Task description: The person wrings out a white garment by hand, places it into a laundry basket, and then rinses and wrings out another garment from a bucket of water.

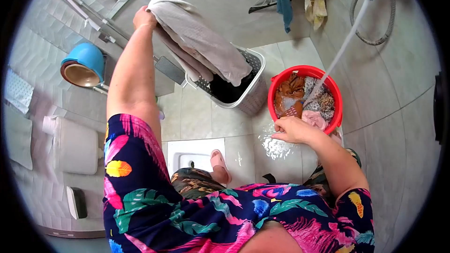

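Note:
My left hand [144,18] is closed on one end of a light grey cloth [199,35], raised so that it hangs over a grey laundry basket [255,94]. Dark fabric lies inside the basket. At the near rim of a red bucket [338,89], my right hand [291,130] is closed round what looks like the end of a brown perforated object [294,110]. Water and brown, leopard-print and pink clothes [315,119] fill the bucket. A stream of water [340,49] runs into it from above.
A squat toilet [176,152] is set in the tiled floor near my pink-slippered foot [219,160]. Water lies on the tiles below the bucket. Blue and brown basins [86,63] hang at left. A shower hose [386,35] and cloths [282,2] hang at the back.

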{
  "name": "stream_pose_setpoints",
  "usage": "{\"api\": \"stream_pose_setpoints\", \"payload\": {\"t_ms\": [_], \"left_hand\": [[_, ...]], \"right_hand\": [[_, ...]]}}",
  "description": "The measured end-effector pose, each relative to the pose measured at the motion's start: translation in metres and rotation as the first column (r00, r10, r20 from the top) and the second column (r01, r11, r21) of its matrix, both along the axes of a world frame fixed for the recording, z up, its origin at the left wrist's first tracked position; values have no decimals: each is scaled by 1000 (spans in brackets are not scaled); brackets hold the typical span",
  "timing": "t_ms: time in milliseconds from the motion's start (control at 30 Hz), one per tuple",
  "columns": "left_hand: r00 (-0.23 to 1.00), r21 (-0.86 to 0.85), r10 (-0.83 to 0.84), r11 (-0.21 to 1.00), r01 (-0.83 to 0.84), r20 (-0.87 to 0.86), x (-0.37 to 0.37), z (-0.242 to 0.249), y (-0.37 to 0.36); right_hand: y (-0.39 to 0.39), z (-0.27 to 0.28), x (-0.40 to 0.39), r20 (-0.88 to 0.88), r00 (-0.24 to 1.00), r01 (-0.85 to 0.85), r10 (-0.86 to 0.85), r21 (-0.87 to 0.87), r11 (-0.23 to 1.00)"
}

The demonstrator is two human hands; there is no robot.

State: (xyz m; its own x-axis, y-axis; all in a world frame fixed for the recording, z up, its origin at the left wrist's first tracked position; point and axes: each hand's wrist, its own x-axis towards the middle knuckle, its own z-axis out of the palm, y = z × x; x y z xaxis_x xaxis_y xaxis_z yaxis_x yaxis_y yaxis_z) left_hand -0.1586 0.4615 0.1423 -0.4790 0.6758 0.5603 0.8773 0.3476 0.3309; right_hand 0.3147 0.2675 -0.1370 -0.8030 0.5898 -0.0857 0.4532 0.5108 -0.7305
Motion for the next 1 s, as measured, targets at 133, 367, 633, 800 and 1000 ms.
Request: {"api": "stream_pose_setpoints", "payload": {"t_ms": [133, 367, 633, 800, 1000], "left_hand": [[970, 330, 45, 936, -126, 240, 4, -90, 21], [974, -916, -196, 400, -23, -110, -5, -298, -25], [886, -639, -415, 628, 444, 207, 145, -296, -124], [418, -353, -848, 301, 886, 325, 283, -323, -188], [244, -668, -967, 133, 732, 75, 348, -389, -220]], "right_hand": [[4, 1, 6, 74, 997, 7, -6, -13, 1000], [4, -4, 7, 216, 976, -31, 31, -3, 1000], [7, -15, 14, 408, 913, -62, 32, 60, 996], [20, -2, 53, 597, 785, 140, -167, 92, 986], [13, 0, 90, 606, 785, 136, -130, 38, 990]]}}
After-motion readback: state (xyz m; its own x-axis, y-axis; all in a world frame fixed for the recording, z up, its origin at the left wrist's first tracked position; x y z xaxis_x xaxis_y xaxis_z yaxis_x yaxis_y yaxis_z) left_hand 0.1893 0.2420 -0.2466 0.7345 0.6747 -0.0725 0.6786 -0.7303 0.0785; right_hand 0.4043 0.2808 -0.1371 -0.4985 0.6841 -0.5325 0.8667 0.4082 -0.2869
